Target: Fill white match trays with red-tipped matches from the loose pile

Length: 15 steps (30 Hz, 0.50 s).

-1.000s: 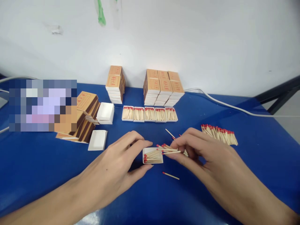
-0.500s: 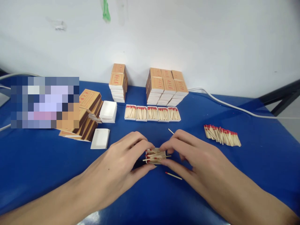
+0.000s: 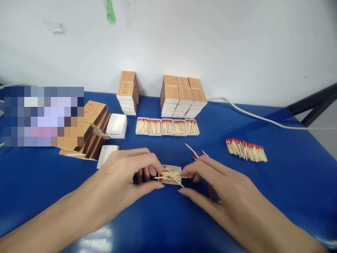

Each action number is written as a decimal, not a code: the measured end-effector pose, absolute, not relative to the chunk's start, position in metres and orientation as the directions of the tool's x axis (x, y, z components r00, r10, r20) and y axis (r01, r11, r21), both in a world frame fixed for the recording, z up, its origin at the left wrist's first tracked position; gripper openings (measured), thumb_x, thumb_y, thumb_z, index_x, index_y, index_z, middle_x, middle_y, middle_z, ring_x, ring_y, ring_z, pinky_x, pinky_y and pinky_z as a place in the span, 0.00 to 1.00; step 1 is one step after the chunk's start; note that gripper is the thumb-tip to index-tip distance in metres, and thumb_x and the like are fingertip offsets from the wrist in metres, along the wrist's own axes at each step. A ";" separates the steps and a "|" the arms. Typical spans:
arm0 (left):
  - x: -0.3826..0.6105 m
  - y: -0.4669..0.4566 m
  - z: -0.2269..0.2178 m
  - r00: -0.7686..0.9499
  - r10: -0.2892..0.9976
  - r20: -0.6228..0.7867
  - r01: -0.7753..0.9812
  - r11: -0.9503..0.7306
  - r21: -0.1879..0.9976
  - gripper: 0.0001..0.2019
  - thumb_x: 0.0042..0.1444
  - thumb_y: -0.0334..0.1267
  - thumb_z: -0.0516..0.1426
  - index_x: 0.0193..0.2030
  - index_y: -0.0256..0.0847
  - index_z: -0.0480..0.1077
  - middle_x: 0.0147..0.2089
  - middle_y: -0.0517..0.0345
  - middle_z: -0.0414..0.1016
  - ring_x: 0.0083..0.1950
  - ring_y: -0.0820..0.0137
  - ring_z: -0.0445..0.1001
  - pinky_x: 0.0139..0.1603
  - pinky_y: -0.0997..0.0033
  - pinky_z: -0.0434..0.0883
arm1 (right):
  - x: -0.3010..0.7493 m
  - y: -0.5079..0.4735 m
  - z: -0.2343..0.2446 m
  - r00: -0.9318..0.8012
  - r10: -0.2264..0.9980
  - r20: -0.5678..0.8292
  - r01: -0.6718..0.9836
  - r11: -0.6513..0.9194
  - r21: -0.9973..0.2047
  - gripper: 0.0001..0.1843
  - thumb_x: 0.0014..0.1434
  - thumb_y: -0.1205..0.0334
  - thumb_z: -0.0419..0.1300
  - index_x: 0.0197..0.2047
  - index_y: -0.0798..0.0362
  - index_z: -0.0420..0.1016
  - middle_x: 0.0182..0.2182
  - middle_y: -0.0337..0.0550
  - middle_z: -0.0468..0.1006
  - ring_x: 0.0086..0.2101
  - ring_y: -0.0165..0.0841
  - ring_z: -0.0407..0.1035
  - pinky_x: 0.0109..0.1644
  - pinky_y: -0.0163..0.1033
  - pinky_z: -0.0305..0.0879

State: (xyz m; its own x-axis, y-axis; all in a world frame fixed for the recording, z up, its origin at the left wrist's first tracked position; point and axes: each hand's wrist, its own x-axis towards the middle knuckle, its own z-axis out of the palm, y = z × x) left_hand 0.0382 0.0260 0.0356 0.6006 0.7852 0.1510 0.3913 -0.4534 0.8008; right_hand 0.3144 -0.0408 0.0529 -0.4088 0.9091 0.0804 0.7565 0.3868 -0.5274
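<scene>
A small white matchbox tray (image 3: 180, 170) lies on the blue table between my hands, loosely filled with wooden matches (image 3: 171, 174). Some matches lie crosswise and stick out over its ends. My left hand (image 3: 134, 170) holds the tray's left end, thumb at the near corner and forefinger at the far one. At the right end, my right hand (image 3: 213, 182) has thumb and forefinger apart, close to the protruding match ends; its other fingers curl beneath and are partly hidden. Several loose matches (image 3: 195, 154) lie just beyond my right hand.
Match-filled trays (image 3: 167, 127) stand in a row ahead, with stacked matchboxes (image 3: 183, 95) behind them. Empty trays (image 3: 116, 124) and more matchboxes (image 3: 96, 112) are at left. A match pile (image 3: 246, 150) lies at right, near a white cable (image 3: 252, 116). A pixelated patch hides the far left.
Both hands have drawn slightly apart, uncovering more of the tray. The loose match near my right thumb is no longer on the table there. More loose matches show beyond my right hand.
</scene>
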 end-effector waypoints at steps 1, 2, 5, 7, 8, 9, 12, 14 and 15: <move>0.038 0.026 0.037 0.610 0.780 0.138 0.387 -0.445 0.807 0.10 0.64 0.30 0.75 0.43 0.48 0.81 0.36 0.73 0.79 0.31 0.80 0.75 0.33 0.79 0.71 | 0.314 -0.041 0.052 -0.413 0.907 0.079 0.745 0.386 -0.543 0.08 0.80 0.62 0.65 0.58 0.40 0.76 0.49 0.35 0.85 0.50 0.37 0.83 0.69 0.49 0.76; 0.039 0.026 0.039 0.618 0.776 0.125 0.385 -0.437 0.813 0.09 0.65 0.30 0.74 0.43 0.48 0.82 0.35 0.73 0.80 0.31 0.80 0.76 0.33 0.79 0.71 | 0.314 -0.040 0.051 -0.408 0.909 0.081 0.737 0.381 -0.558 0.06 0.81 0.63 0.63 0.57 0.40 0.77 0.49 0.35 0.85 0.48 0.36 0.83 0.68 0.48 0.77; 0.041 0.026 0.043 0.618 0.779 0.107 0.383 -0.417 0.824 0.06 0.69 0.33 0.72 0.42 0.48 0.83 0.36 0.72 0.84 0.33 0.79 0.80 0.35 0.80 0.73 | 0.315 -0.039 0.049 -0.388 0.919 0.077 0.724 0.355 -0.591 0.05 0.82 0.63 0.62 0.52 0.42 0.78 0.47 0.35 0.84 0.43 0.33 0.82 0.55 0.42 0.79; 0.042 0.026 0.043 0.610 0.786 0.105 0.387 -0.410 0.826 0.05 0.71 0.35 0.71 0.42 0.49 0.84 0.37 0.70 0.85 0.34 0.78 0.81 0.36 0.79 0.74 | 0.315 -0.039 0.049 -0.382 0.921 0.073 0.722 0.346 -0.599 0.06 0.83 0.63 0.61 0.50 0.43 0.78 0.46 0.35 0.84 0.43 0.32 0.81 0.51 0.42 0.79; 0.042 0.026 0.043 0.608 0.787 0.105 0.388 -0.410 0.825 0.04 0.71 0.35 0.71 0.42 0.49 0.85 0.37 0.70 0.85 0.34 0.78 0.81 0.36 0.78 0.74 | 0.315 -0.039 0.049 -0.379 0.923 0.068 0.724 0.341 -0.600 0.07 0.83 0.63 0.61 0.50 0.43 0.79 0.45 0.35 0.84 0.43 0.32 0.81 0.52 0.42 0.79; 0.042 0.026 0.043 0.608 0.787 0.108 0.388 -0.413 0.824 0.04 0.71 0.35 0.71 0.43 0.49 0.85 0.37 0.70 0.85 0.34 0.78 0.81 0.35 0.78 0.74 | 0.314 -0.039 0.049 -0.374 0.925 0.061 0.728 0.334 -0.599 0.07 0.83 0.63 0.61 0.50 0.43 0.79 0.45 0.35 0.84 0.43 0.32 0.81 0.53 0.42 0.79; 0.041 0.028 0.046 0.611 0.782 0.123 0.383 -0.428 0.819 0.07 0.70 0.32 0.70 0.43 0.51 0.86 0.38 0.71 0.85 0.34 0.79 0.80 0.35 0.79 0.73 | 0.314 -0.040 0.050 -0.366 0.930 0.033 0.742 0.313 -0.593 0.08 0.83 0.63 0.59 0.51 0.43 0.80 0.45 0.35 0.85 0.43 0.33 0.81 0.55 0.44 0.80; 0.040 0.029 0.051 0.614 0.779 0.131 0.382 -0.438 0.813 0.08 0.70 0.31 0.70 0.43 0.51 0.86 0.39 0.71 0.85 0.35 0.79 0.81 0.36 0.79 0.74 | 0.315 -0.040 0.052 -0.366 0.930 0.036 0.747 0.317 -0.585 0.09 0.83 0.63 0.59 0.51 0.43 0.80 0.45 0.36 0.85 0.43 0.34 0.82 0.57 0.45 0.80; 0.040 0.030 0.053 0.614 0.778 0.133 0.385 -0.442 0.810 0.08 0.70 0.31 0.69 0.43 0.51 0.86 0.40 0.70 0.86 0.35 0.79 0.82 0.37 0.79 0.75 | 0.315 -0.039 0.053 -0.375 0.926 0.047 0.744 0.331 -0.580 0.09 0.83 0.63 0.59 0.51 0.43 0.81 0.46 0.36 0.85 0.43 0.33 0.82 0.60 0.45 0.80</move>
